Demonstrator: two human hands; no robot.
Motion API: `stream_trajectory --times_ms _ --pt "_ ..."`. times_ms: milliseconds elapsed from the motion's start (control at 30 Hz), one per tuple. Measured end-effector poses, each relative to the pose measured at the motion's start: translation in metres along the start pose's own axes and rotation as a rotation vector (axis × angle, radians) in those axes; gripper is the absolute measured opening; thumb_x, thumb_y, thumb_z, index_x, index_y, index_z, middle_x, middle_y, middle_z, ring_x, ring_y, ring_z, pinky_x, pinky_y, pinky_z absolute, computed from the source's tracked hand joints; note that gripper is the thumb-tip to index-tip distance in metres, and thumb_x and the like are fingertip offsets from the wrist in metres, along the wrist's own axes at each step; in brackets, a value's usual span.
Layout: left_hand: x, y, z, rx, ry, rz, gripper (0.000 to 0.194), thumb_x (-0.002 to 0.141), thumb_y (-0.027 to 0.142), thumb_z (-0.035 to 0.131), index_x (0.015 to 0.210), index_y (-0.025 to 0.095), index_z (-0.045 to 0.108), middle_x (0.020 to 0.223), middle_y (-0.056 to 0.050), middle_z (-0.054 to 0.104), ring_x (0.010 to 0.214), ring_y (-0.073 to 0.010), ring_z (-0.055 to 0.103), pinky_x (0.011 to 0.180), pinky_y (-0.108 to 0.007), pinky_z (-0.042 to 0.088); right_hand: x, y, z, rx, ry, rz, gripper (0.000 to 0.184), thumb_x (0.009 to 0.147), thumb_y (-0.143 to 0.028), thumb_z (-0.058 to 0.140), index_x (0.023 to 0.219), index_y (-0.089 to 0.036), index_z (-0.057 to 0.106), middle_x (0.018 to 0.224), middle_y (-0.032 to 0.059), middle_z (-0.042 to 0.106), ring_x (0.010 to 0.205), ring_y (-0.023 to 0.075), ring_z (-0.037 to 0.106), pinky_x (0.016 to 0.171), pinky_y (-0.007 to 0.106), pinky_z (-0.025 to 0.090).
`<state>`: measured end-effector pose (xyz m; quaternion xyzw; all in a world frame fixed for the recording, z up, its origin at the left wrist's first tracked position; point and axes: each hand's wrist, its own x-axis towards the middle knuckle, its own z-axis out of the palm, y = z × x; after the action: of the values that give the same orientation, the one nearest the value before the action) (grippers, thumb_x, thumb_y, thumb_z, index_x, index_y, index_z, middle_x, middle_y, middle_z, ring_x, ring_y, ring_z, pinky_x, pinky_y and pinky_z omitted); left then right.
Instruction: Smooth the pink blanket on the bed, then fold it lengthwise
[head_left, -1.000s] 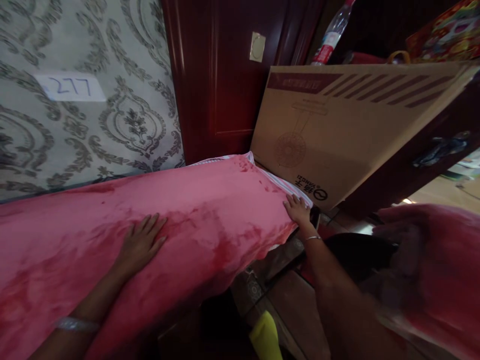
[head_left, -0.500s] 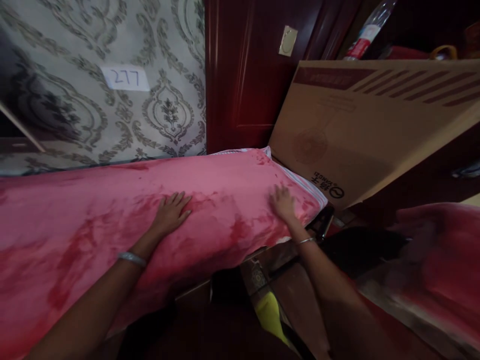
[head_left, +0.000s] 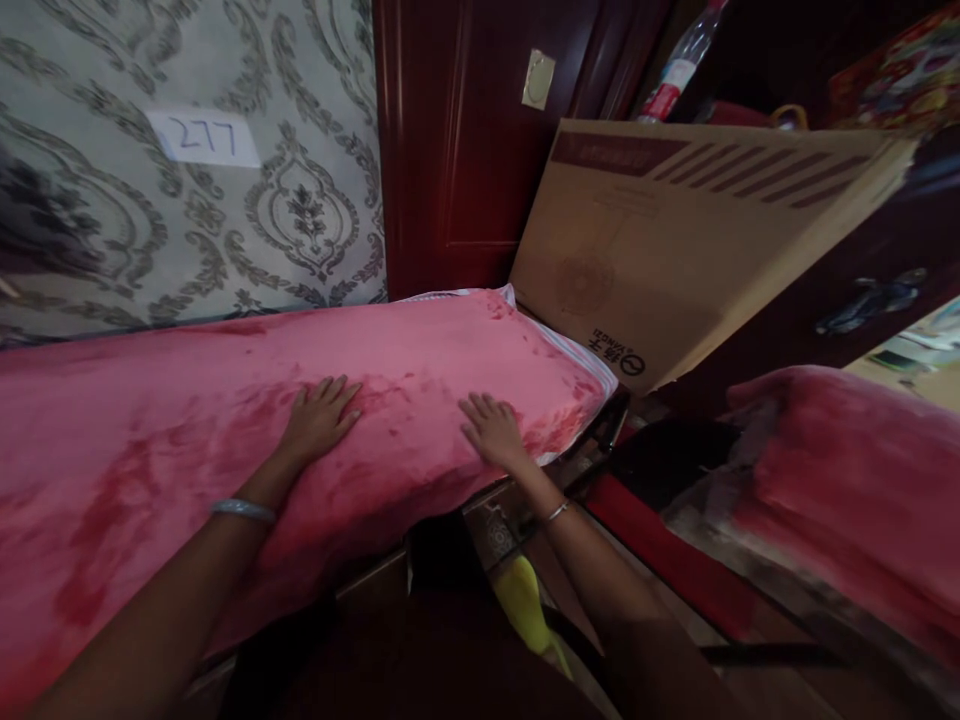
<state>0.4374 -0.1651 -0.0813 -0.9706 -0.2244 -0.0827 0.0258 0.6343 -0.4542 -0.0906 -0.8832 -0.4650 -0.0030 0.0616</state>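
A long pink plush cover lies over a mattress, with a striped sheet edge showing at its far end. My left hand rests flat on the pink cover, fingers spread, a silver bangle on that wrist. To its right, near the front edge of the cover, my right hand also lies flat and open on the fabric, a thin bracelet on its wrist.
A large brown cardboard box leans against a dark red wooden door at the cover's far end. Patterned wallpaper with a paper label "277" is behind. Another pink bundle sits at right. A yellow object lies below on the floor.
My right hand has slid leftward along the pink cover, from its far corner toward the middle. The left hand has stayed flat in about the same spot.
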Motion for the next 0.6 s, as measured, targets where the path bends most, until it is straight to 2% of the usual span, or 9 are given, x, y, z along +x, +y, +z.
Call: stream_trajectory --times_ms 33,167,300,400,600 --pt "0.0 0.0 0.001 -0.003 0.004 -0.002 0.062 0.103 0.044 0.035 0.159 0.021 0.045 0.168 -0.013 0.037 0.156 -0.0349 0.033 0.124 -0.061 0.024 0.002 0.023 -0.003 -0.014 0.003 0.085 0.054 0.11 -0.046 0.035 0.162 -0.034 0.038 0.17 -0.0004 0.028 0.158 0.0248 0.022 0.127 0.049 0.023" --pt "0.0 0.0 0.002 -0.028 0.034 0.002 0.062 0.103 0.045 0.034 0.16 0.023 0.044 0.169 -0.012 0.037 0.156 -0.0343 0.032 0.124 -0.06 0.024 0.003 0.105 -0.014 -0.03 0.05 0.326 0.056 0.109 -0.038 0.03 0.162 -0.025 0.039 0.169 0.0068 0.03 0.157 0.0299 0.024 0.125 0.055 0.025" --pt "-0.002 -0.001 0.002 -0.047 0.042 0.019 0.062 0.104 0.046 0.032 0.161 0.023 0.042 0.169 -0.013 0.036 0.156 -0.0348 0.032 0.124 -0.061 0.024 -0.005 0.162 -0.02 -0.008 0.096 0.527 0.06 0.107 -0.036 0.025 0.162 -0.015 0.038 0.17 0.0143 0.026 0.157 0.0335 0.023 0.122 0.058 0.028" --pt "-0.004 0.0 0.001 -0.059 0.016 0.001 0.062 0.104 0.046 0.035 0.161 0.024 0.042 0.169 -0.012 0.036 0.157 -0.034 0.031 0.125 -0.06 0.023 -0.008 0.18 -0.017 0.019 0.129 0.615 0.064 0.107 -0.039 0.019 0.162 -0.013 0.036 0.17 0.0158 0.026 0.157 0.0338 0.021 0.121 0.061 0.03" --pt "-0.009 0.004 -0.002 -0.106 -0.014 -0.038 0.06 0.103 0.045 0.042 0.159 0.022 0.046 0.168 -0.015 0.037 0.157 -0.0346 0.031 0.127 -0.06 0.019 -0.005 0.188 -0.013 0.065 0.161 0.655 0.067 0.103 -0.04 0.018 0.16 -0.011 0.04 0.168 0.0203 0.029 0.156 0.037 0.023 0.117 0.066 0.034"
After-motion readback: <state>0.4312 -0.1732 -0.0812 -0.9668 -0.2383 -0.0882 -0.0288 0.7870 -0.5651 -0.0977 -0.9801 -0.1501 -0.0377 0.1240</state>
